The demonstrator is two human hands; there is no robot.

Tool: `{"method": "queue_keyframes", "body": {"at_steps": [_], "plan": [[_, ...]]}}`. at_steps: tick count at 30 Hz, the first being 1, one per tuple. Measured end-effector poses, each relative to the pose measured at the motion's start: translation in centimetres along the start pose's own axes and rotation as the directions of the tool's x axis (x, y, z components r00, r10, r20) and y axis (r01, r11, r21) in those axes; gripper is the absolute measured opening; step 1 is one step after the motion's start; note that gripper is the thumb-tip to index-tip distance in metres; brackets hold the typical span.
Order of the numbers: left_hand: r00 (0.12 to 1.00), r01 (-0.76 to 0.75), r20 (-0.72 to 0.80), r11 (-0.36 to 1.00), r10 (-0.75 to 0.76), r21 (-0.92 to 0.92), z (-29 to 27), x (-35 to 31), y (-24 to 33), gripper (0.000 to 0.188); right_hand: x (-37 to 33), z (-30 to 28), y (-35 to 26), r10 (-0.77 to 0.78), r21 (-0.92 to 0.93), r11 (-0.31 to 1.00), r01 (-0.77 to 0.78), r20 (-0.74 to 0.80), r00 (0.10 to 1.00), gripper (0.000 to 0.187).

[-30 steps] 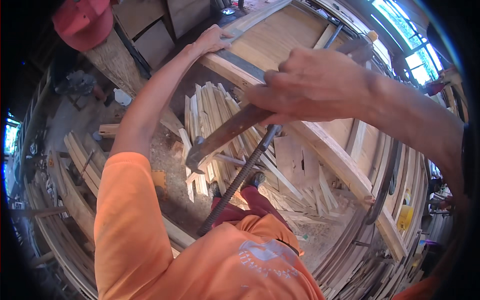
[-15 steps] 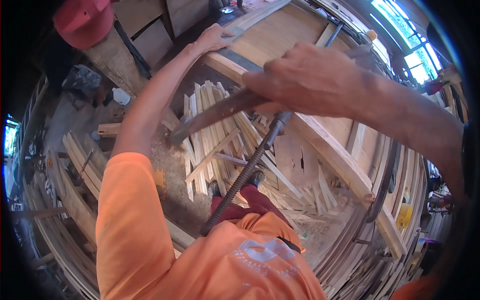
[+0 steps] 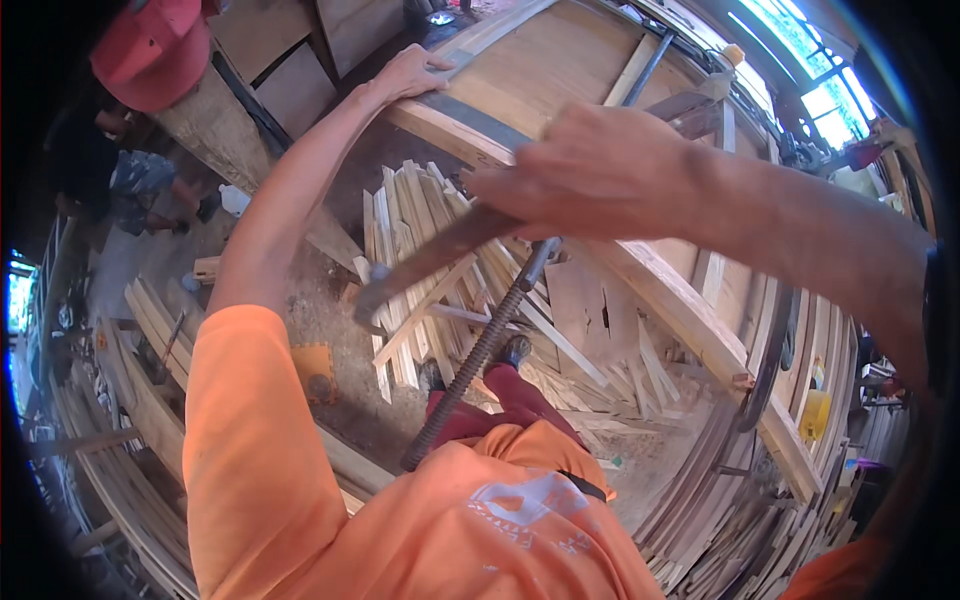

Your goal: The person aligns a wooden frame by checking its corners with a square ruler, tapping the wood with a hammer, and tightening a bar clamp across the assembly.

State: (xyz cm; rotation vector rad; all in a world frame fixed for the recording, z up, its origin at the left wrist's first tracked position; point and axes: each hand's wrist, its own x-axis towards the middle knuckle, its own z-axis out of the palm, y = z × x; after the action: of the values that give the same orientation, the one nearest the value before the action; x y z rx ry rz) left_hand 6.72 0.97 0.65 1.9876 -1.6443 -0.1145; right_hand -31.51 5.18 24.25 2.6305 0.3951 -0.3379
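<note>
My right hand (image 3: 600,170) is closed around a long dark bar (image 3: 440,255) with a bent lower end, held slantwise over the near rail of a wooden frame. The hand is blurred. Below it a threaded clamp screw (image 3: 480,350) slopes from the near rail (image 3: 680,300) toward my shirt; its upper end is hidden behind the hand. My left hand (image 3: 408,75) lies on the frame's far left corner, fingers stretched over the wood, holding nothing loose. Inside the frame is a flat plywood panel (image 3: 560,70), with a dark clamp pipe (image 3: 650,68) across its far part.
Cut wooden strips (image 3: 410,220) lie heaped on the floor beneath the frame, near my feet. Long boards (image 3: 700,480) are stacked at right, more planks (image 3: 150,420) at left. A person in a red cap (image 3: 155,55) is at the upper left. A yellow container (image 3: 815,415) stands at right.
My right hand has moved a little left and down, and the bar's bent end has shifted slightly down and right. My left hand stays on the frame's corner. The view has shifted slightly.
</note>
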Motion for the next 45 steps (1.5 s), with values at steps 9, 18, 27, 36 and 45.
{"method": "queue_keyframes", "body": {"at_steps": [9, 18, 27, 36, 45], "plan": [[0.999, -0.029, -0.021, 0.995, 0.027, -0.100, -0.2, -0.3, -0.2, 0.055, -1.0, 2.2, -0.1, 0.249, -0.344, 0.919, -0.193, 0.127, 0.960, 0.012], [1.000, -0.015, -0.010, 0.995, 0.014, -0.094, -0.2, -0.2, -0.6, 0.055, -2.8, 3.3, 0.4, 0.102, -0.087, 0.990, -0.107, -0.067, 0.993, 0.011], [0.999, -0.032, 0.033, 0.991, 0.036, -0.127, 0.0, 0.5, -0.7, 0.055, -11.7, 1.3, 2.4, 0.641, 0.192, 0.740, -0.645, 0.088, 0.762, 0.032], [0.992, -0.124, 0.044, 0.991, 0.122, 0.053, -4.5, -0.2, 1.8, 0.063, -26.1, 3.3, -6.2, 0.945, 0.452, -0.130, -0.882, 0.326, 0.028, 0.049], [0.955, -0.219, 0.174, 0.968, 0.239, -0.125, -0.6, -5.0, 12.9, 0.044, -27.8, 8.3, -13.5, 0.677, 0.686, -0.656, -0.316, 0.719, 0.158, 0.037]]}}
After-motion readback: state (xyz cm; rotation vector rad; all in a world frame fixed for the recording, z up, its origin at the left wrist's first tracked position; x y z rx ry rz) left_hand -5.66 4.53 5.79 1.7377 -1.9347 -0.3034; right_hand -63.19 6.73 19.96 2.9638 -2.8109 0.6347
